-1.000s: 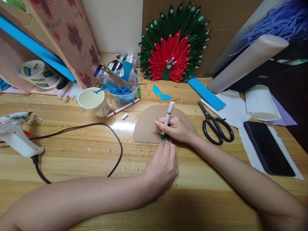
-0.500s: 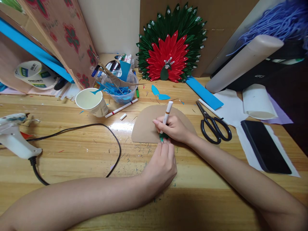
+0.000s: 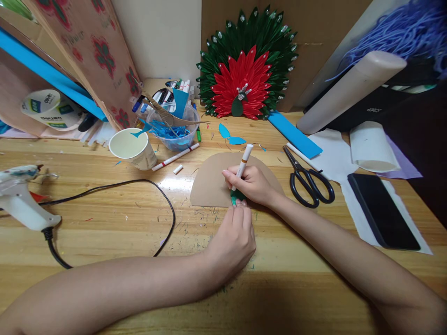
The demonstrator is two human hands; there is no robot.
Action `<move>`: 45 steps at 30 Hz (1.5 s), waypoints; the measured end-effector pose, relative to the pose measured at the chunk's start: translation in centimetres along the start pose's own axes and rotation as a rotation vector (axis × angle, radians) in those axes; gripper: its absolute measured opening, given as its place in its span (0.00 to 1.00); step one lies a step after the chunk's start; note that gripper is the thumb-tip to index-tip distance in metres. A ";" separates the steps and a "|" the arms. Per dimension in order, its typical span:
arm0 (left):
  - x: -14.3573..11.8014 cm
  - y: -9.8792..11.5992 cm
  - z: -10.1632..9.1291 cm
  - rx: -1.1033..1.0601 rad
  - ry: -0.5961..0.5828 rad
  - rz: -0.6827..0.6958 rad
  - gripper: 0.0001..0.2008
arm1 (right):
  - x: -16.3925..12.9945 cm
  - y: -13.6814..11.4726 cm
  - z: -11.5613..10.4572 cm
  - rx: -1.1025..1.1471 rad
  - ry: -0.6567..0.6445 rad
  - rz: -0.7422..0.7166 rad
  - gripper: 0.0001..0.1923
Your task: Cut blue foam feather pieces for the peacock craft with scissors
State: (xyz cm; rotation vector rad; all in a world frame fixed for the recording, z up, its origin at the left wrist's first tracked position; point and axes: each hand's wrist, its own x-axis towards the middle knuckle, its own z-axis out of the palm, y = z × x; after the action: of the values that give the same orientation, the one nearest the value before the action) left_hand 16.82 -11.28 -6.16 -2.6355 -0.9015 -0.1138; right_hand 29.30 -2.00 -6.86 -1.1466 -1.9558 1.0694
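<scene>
My right hand (image 3: 249, 184) grips a white marker pen (image 3: 243, 160) with a brown band, its lower end over a small green piece (image 3: 239, 195). Closed fingers of my left hand (image 3: 237, 232) pinch the near edge of that green piece; its full shape is hidden by my hands. Under both lies a half-round sheet of brown cardboard (image 3: 209, 181), flat on the table. Just beyond it are two blue leaf-shaped cutouts (image 3: 236, 140). To the right, black-handled scissors (image 3: 307, 181) lie partly spread.
Left are a glue gun (image 3: 24, 197) with a looping black cord, a paper cup (image 3: 131, 149) and a plastic tub (image 3: 178, 135) of blue scraps. A red and green feathered peacock craft (image 3: 244, 79) stands behind. A phone (image 3: 384, 211) lies at right.
The marker in my right hand has tilted slightly to the right at its top. Both hands otherwise stay in place; the whole view has shifted a little.
</scene>
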 end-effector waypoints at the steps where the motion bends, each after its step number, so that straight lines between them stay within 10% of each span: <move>1: 0.0 0.0 0.0 0.000 0.006 -0.003 0.20 | 0.0 0.0 0.0 -0.006 -0.006 -0.005 0.23; 13: 0.0 0.1 0.1 0.024 0.016 -0.003 0.20 | 0.0 0.0 0.1 -0.019 0.092 -0.008 0.23; 21: -0.1 -0.1 0.1 0.007 0.007 -0.008 0.20 | 0.3 0.1 -0.1 0.101 0.436 0.014 0.23; 28: 0.9 -2.8 0.2 -0.370 0.003 -0.207 0.14 | 1.2 -0.1 -1.2 0.146 0.642 -0.089 0.21; 31: 1.5 -4.7 0.9 -0.550 0.050 -0.283 0.29 | 1.1 -0.9 -2.9 0.153 0.745 -0.149 0.21; 40: 1.2 -6.1 1.2 -0.799 0.023 -0.182 0.27 | -5.9 -1.7 -5.0 0.152 0.829 -0.117 0.19; 45: -0.2 -8.4 0.1 -0.808 0.198 -0.311 0.25 | -10.6 -0.8 -4.2 0.131 0.833 -0.013 0.18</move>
State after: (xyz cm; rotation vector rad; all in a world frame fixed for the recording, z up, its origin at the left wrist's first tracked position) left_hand 11.57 -5.17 -3.71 -3.0544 -1.4071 -0.9848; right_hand 36.94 -10.32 -5.36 -1.2349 -1.2145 0.5507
